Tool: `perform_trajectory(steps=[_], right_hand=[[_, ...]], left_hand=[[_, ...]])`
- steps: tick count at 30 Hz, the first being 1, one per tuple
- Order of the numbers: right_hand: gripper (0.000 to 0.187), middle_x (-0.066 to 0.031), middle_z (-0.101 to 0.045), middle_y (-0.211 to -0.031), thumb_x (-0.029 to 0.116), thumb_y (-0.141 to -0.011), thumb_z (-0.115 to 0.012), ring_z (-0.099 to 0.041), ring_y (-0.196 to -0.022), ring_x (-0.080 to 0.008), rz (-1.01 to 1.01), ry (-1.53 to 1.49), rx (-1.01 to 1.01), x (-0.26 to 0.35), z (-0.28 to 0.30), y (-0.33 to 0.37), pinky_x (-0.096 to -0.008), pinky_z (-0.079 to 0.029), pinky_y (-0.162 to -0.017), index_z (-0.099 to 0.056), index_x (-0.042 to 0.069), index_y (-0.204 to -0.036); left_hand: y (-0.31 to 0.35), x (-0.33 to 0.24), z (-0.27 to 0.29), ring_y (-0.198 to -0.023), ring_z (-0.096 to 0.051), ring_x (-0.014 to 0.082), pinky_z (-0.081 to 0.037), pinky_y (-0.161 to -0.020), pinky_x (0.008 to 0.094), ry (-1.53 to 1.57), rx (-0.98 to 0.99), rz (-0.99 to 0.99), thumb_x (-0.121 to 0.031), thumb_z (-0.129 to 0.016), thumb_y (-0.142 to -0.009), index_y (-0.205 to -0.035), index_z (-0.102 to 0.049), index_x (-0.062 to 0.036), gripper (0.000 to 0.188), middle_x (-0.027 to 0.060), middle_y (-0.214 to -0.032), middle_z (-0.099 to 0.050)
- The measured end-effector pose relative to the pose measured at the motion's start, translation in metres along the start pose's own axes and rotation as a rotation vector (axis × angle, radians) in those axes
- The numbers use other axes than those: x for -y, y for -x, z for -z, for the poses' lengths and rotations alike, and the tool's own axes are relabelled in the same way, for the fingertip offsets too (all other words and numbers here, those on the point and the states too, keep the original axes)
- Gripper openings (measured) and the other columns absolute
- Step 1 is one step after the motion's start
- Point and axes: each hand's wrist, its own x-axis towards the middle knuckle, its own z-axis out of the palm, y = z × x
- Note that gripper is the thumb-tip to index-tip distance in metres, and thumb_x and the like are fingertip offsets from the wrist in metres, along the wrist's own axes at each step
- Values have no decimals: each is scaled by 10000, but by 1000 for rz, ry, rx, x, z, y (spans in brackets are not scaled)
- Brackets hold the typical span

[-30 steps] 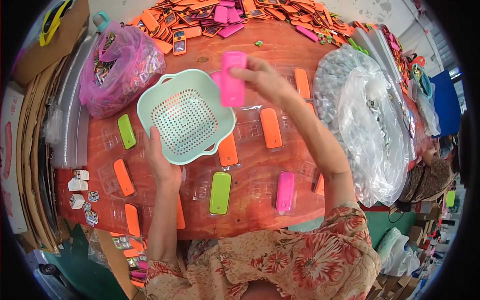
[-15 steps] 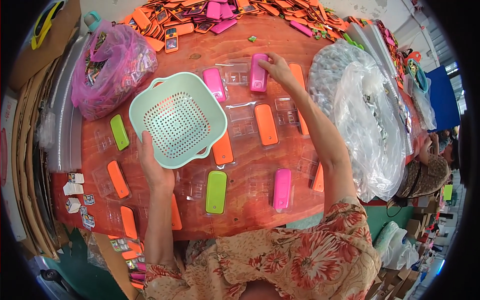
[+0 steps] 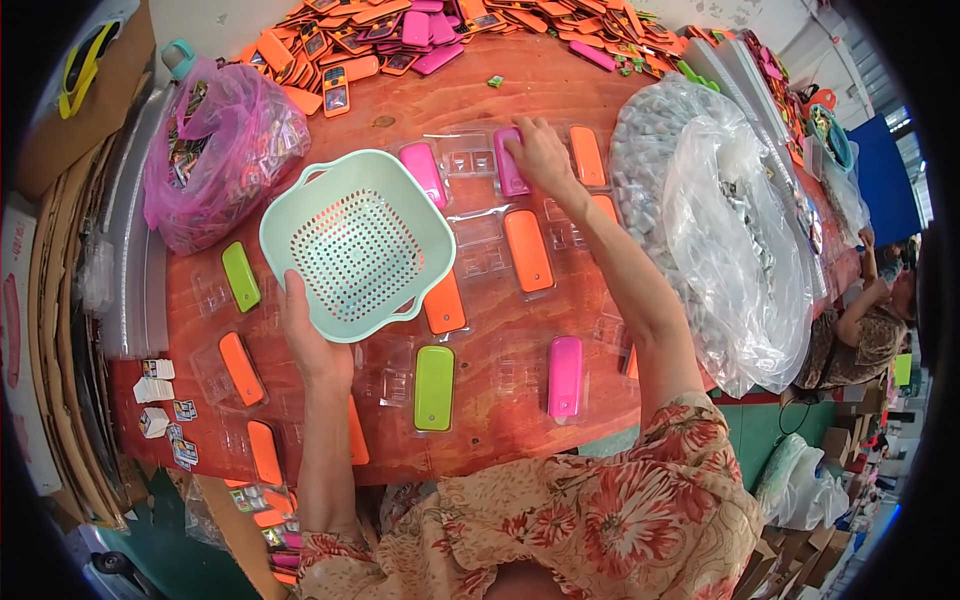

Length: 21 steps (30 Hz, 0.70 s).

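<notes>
head view: the left hand point(image 3: 322, 350) grips a pale green basket point(image 3: 432, 240) at its near left edge; the right hand point(image 3: 545, 160), fingers bent, touches a pink phone-shaped piece point(image 3: 510, 172) at the far middle, right side of a clear tray point(image 3: 468, 162); pinching or only resting, one cannot tell. seating seems in hand; next probably calls for a light press.
</notes>
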Motion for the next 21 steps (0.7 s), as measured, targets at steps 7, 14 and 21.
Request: perform_trajectory(steps=[7,14,21], right_hand=[[275,-150,-527,-913,210,-690,-595,-500,-879,-314,73,-321,17,39,45,26,-382,-426,-706,-548,43,-902],[429,-99,-517,-1014,276,-642,-650,-422,-1069,-312,717,-238,274,105,154,112,-433,-359,-860,-528,64,-994],[248,-66,-552,-729,-82,-623,-518,-534,-758,-220,435,241,-245,27,222,152,-402,-353,-847,-573,37,-834]], left_hand=[[6,2,-12,-1055,-440,206,-372,-875,367,-43,28,4,-324,-385,-860,-1212,-310,-29,466,91,-1180,-415],[17,18,-44,-1015,-474,228,-393,-858,389,284,218,284,-335,-339,-869,-1191,-354,-32,442,99,-1147,-461],[73,63,-112,-1118,-348,260,-300,-908,335,-236,664,329,-480,-412,-809,-1296,-139,-59,699,122,-1229,-349]])
